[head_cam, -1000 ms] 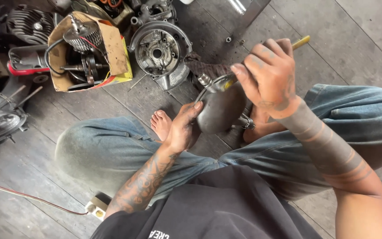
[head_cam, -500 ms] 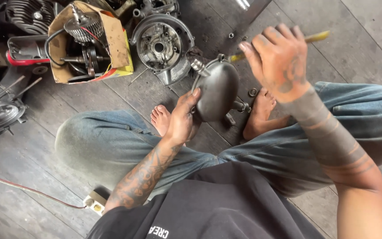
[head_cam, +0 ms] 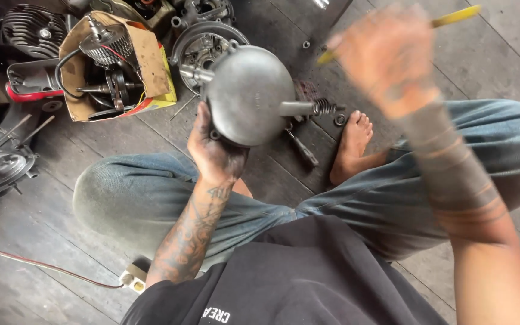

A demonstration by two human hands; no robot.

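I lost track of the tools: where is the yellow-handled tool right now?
In the head view the yellow-handled tool is at upper right, gripped in the blurred, raised right hand, right of the round grey metal cover that the left hand holds up.

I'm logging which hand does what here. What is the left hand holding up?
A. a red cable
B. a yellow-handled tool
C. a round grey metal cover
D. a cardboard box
C: the left hand grips the lower edge of the round grey metal cover, raised above the knees, while the blurred right hand holds the yellow-handled tool.
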